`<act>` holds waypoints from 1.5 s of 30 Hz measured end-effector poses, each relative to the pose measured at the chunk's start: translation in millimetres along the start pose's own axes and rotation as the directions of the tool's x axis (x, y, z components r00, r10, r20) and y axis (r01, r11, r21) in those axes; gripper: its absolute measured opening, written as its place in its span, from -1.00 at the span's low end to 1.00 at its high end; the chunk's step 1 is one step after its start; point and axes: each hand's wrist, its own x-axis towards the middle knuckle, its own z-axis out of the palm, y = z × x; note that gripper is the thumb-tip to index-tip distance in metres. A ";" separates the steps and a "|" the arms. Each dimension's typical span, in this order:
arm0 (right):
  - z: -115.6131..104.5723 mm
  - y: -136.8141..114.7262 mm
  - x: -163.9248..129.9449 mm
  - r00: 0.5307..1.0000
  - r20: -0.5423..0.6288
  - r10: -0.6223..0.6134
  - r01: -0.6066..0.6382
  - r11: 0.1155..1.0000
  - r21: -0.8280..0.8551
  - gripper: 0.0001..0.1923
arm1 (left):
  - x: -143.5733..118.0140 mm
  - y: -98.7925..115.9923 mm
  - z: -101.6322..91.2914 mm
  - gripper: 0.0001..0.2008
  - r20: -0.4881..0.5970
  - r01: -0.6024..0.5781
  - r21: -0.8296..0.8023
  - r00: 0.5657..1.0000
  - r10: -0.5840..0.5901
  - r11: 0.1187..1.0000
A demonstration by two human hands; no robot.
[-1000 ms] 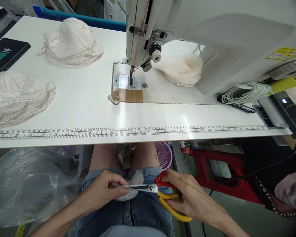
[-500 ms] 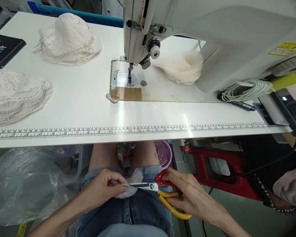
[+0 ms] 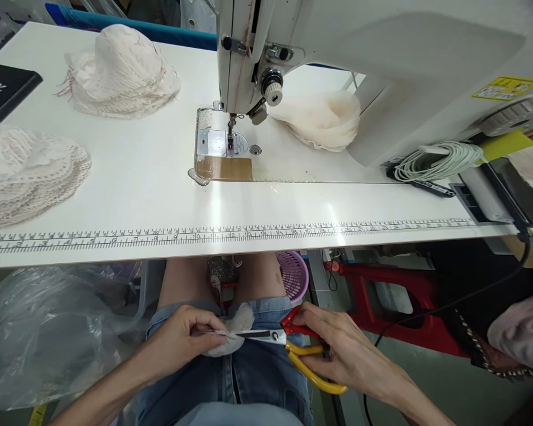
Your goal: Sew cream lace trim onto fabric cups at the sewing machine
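Observation:
Over my lap, my left hand (image 3: 190, 337) pinches a small piece of white fabric (image 3: 237, 325) between thumb and fingers. My right hand (image 3: 337, 349) is closed round the handles of a pair of scissors (image 3: 270, 336), one loop red and the other yellow. The blades point left and meet the fabric edge close to my left fingertips; their tips are hidden by the cloth. Beyond the table edge stands a white sewing machine (image 3: 240, 59), its presser foot (image 3: 231, 133) over the metal plate.
White lacy fabric piles (image 3: 124, 77) lie on the table's left side, near a black phone-like item (image 3: 4, 92). Cream fabric (image 3: 324, 121) rests under the machine arm. A coiled pale cord (image 3: 437, 163) sits right. Below are a plastic bag (image 3: 48, 337), purple basket (image 3: 294, 275) and red stool (image 3: 400, 313).
The whole view has shifted slightly, so the table and machine appear a little further left. Both hands keep their hold on the fabric and scissors, almost unmoved.

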 end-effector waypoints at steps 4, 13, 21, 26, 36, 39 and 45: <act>-1.8 -1.4 -0.6 1.000 0.003 0.012 -0.012 1.000 -0.015 -0.70 | -0.9 -2.2 -1.4 -0.74 0.010 -0.003 -0.011 1.000 0.003 1.000; 0.5 -0.1 -1.6 1.000 -0.018 -0.004 0.003 0.999 -0.044 -0.68 | -0.1 -3.4 -0.8 -0.73 0.014 -0.003 0.016 1.000 0.003 1.000; 1.6 -1.2 5.3 1.000 0.019 -0.016 0.017 1.000 -0.017 -0.70 | 0.0 0.4 1.4 -0.75 0.009 -0.001 0.043 1.000 0.001 0.999; 0.7 0.0 5.3 1.000 0.014 -0.013 0.013 1.000 -0.005 -0.68 | 1.2 2.8 1.2 -0.75 0.011 0.003 0.043 1.000 -0.004 0.999; 0.0 -0.1 7.2 0.999 0.011 -0.032 0.032 0.999 -0.011 -0.69 | 0.8 4.8 0.9 -0.75 0.012 0.009 0.041 1.000 -0.009 0.999; 2.3 0.8 7.1 0.999 -0.005 -0.039 0.038 0.999 -0.021 -0.67 | 0.7 5.2 1.3 -0.76 0.005 0.013 0.038 1.000 -0.014 0.999; 3.6 0.1 7.3 0.999 -0.005 -0.045 0.045 0.998 -0.039 -0.69 | 0.2 8.1 3.0 -0.74 -0.002 0.032 0.025 0.999 -0.032 0.999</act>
